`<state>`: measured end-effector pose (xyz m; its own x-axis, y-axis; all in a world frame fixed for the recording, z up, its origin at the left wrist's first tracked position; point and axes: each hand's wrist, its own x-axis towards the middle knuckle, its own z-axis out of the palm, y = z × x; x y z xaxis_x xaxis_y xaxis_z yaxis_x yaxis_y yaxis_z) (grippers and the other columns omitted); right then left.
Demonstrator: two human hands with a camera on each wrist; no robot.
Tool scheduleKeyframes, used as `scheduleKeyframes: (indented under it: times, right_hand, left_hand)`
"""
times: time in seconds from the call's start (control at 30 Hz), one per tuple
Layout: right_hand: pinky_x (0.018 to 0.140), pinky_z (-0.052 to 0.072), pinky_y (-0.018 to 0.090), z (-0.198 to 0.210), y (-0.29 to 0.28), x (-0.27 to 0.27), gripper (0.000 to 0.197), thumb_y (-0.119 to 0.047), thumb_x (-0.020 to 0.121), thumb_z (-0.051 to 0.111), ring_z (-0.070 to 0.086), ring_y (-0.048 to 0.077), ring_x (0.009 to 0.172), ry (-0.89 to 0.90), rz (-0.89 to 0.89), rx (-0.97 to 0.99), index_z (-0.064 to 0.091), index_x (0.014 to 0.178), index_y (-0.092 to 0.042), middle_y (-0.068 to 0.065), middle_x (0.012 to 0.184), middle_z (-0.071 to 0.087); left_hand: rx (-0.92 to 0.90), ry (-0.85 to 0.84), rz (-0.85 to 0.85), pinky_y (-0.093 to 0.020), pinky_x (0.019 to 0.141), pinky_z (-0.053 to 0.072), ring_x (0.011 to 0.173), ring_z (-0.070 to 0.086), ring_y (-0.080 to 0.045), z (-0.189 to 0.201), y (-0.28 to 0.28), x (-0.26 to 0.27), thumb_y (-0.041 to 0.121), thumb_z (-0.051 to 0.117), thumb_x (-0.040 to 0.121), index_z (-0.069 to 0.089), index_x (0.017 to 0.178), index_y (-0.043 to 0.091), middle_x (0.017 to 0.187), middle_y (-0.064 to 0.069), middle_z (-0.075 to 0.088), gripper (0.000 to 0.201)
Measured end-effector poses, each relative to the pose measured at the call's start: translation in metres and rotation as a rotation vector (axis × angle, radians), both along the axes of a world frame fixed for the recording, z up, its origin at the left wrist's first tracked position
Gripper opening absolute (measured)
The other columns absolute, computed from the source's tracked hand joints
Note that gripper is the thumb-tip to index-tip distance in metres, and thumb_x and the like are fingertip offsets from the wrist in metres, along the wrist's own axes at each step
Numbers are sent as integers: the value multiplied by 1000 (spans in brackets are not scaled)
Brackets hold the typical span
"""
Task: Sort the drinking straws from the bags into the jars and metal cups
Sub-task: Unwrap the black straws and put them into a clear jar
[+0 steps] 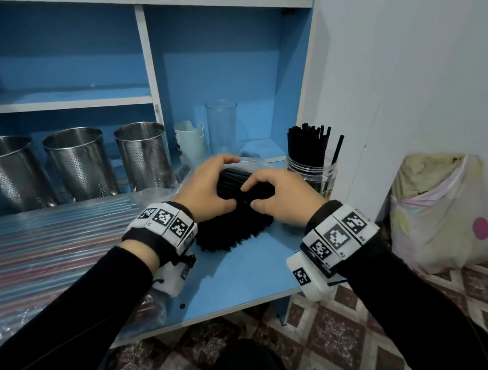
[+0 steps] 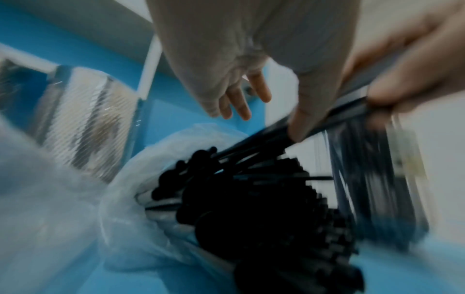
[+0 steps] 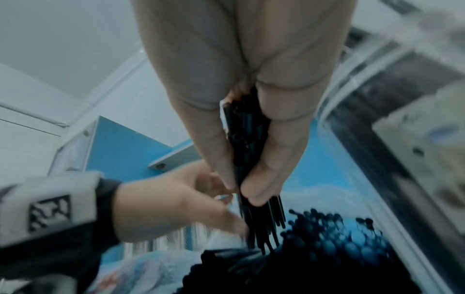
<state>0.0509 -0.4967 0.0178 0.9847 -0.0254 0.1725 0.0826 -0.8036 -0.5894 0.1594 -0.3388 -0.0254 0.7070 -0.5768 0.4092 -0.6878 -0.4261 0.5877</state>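
Note:
A thick bundle of black straws [image 1: 234, 233] lies in a clear plastic bag [image 1: 252, 161] on the blue desk [image 1: 234, 283], its ends towards me. My right hand [image 1: 272, 193] grips a small bunch of black straws [image 3: 247, 139] pulled up from the bundle, pinched between thumb and fingers [image 3: 276, 159]. My left hand [image 1: 208, 186] rests on top of the bag with loosely spread fingers [image 2: 239, 99], its thumb against the straws. A clear jar [image 1: 312, 169] just right of my hands holds several upright black straws. Three perforated metal cups [image 1: 80, 164] stand at the back left.
An empty tall clear jar [image 1: 223, 125] and stacked white cups [image 1: 190, 139] stand behind the bag. A large bag of coloured straws [image 1: 41, 244] covers the desk's left part. A white wall closes the right side; a stuffed sack [image 1: 440, 210] sits on the patterned floor.

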Motion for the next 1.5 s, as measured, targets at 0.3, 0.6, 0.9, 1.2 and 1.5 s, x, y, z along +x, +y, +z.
scheduleKeyframes:
  times: [0.3, 0.6, 0.9, 1.2, 1.5]
  right_hand:
    - [97, 43, 20, 38, -9, -45, 48, -22, 83, 73, 57, 15, 109, -65, 108, 57, 59, 128, -25, -1, 113, 60]
    - [101, 40, 21, 60, -5, -60, 45, -7, 86, 68, 50, 17, 116, -851, 125, 74, 53, 128, -2, 7, 123, 52]
    - [100, 41, 34, 19, -6, -45, 23, -10, 91, 61, 58, 21, 108, -496, 112, -70, 66, 111, -2, 9, 111, 65]
    - [98, 40, 14, 28, -25, -54, 88, -35, 73, 83, 49, 7, 113, -402, 58, 154, 35, 144, -16, -1, 127, 47]
    - [84, 48, 27, 32, -36, -65, 23, -12, 77, 80, 59, 16, 89, -220, 179, 234, 70, 94, -1, 12, 94, 60]
  left_hand:
    - [-114, -103, -154, -39, 83, 53, 87, 65, -17, 13, -42, -20, 30, 61, 69, 66, 94, 17, 90, 2, 70, 28]
    - [-425, 210, -309, -35, 83, 56, 101, 66, -14, 32, -76, -54, 19, 72, 82, 65, 110, 14, 104, -8, 71, 30]
    - [-335, 278, -229, -2, 71, 44, 91, 58, 19, -35, -90, -58, 12, 73, 82, 59, 95, 35, 89, 19, 61, 30]
    - [-363, 481, -306, -25, 64, 51, 69, 62, -7, -18, -78, -75, 12, 67, 87, 67, 72, 29, 67, 8, 66, 24]
    - [-133, 341, -352, -36, 93, 54, 106, 64, -8, 21, -79, -97, 41, 64, 71, 55, 118, 28, 107, 10, 68, 50]
